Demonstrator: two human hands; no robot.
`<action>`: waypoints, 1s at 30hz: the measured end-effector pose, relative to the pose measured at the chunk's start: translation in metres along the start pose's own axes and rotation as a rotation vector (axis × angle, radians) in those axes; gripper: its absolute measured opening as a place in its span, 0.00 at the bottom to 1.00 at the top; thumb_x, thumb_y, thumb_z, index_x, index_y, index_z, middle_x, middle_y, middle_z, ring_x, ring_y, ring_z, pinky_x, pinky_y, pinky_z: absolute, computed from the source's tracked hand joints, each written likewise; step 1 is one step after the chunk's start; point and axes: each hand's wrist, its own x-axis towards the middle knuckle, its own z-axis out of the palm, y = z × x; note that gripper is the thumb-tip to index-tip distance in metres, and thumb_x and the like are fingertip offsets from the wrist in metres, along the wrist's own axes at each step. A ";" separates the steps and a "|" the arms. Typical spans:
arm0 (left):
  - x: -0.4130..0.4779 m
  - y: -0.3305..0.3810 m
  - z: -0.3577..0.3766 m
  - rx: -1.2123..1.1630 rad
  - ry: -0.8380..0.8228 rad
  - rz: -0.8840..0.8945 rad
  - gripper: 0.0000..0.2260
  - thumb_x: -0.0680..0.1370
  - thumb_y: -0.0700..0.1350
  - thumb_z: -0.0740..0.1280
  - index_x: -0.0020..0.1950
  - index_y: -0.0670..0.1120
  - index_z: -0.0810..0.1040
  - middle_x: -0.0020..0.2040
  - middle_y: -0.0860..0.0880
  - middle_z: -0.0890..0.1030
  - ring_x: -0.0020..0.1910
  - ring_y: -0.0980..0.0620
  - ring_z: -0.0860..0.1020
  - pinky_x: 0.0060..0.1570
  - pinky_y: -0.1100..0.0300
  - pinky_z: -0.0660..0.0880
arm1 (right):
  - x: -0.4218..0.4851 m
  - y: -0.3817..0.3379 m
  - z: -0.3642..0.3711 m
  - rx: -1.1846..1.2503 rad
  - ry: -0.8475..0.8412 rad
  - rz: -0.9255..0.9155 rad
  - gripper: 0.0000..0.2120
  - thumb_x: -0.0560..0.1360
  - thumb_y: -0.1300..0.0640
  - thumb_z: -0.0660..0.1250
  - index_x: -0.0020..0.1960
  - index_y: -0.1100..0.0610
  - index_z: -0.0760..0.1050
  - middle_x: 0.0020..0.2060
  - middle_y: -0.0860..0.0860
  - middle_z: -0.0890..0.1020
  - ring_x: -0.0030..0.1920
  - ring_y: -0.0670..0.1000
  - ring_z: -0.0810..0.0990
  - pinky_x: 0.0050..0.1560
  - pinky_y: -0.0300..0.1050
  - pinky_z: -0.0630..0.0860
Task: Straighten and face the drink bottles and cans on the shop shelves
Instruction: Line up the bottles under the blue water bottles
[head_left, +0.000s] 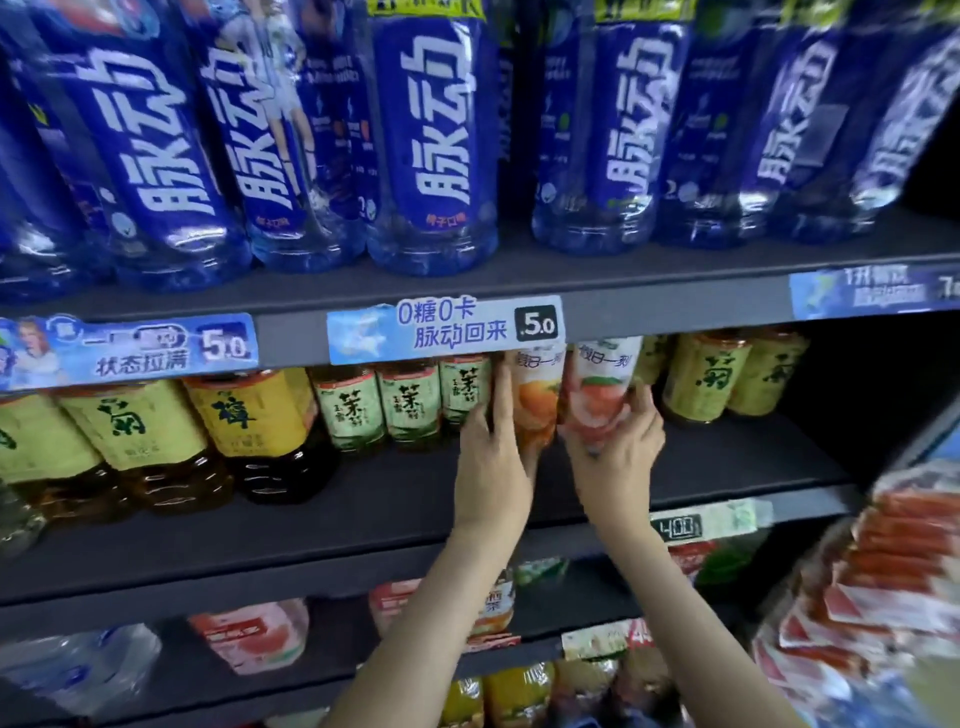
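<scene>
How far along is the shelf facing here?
Done: most of the blue-labelled clear bottles in the upper row face forward. In hand: the left hand holds a white bottle with an orange picture, the right hand a white bottle with a peach picture. To do: green-labelled tea bottles sit far back.

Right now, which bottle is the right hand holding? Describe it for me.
Look at the middle shelf, just under the blue 5.0 price tag. Of two white-topped bottles there, the right hand grips the peach-picture bottle; the neighbouring bottle shows an orange fruit.
</scene>
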 end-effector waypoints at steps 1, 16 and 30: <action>0.006 0.004 0.006 -0.055 0.017 -0.029 0.45 0.77 0.43 0.68 0.73 0.58 0.32 0.65 0.39 0.69 0.62 0.42 0.69 0.60 0.50 0.71 | 0.009 0.006 0.001 0.057 -0.064 0.028 0.42 0.66 0.62 0.76 0.72 0.65 0.56 0.64 0.64 0.67 0.62 0.58 0.64 0.62 0.48 0.64; 0.015 0.025 0.027 -0.088 0.130 -0.172 0.43 0.78 0.44 0.65 0.71 0.63 0.31 0.66 0.39 0.65 0.63 0.40 0.69 0.58 0.49 0.72 | 0.033 0.017 -0.008 0.274 -0.433 0.235 0.41 0.67 0.60 0.75 0.73 0.60 0.57 0.63 0.56 0.73 0.64 0.55 0.71 0.59 0.42 0.73; 0.012 0.106 0.095 -0.123 0.016 0.052 0.27 0.77 0.44 0.67 0.72 0.42 0.61 0.60 0.42 0.74 0.58 0.45 0.75 0.57 0.54 0.73 | 0.055 0.105 -0.083 0.014 0.109 0.223 0.28 0.73 0.65 0.68 0.69 0.69 0.61 0.60 0.65 0.71 0.63 0.64 0.68 0.63 0.53 0.67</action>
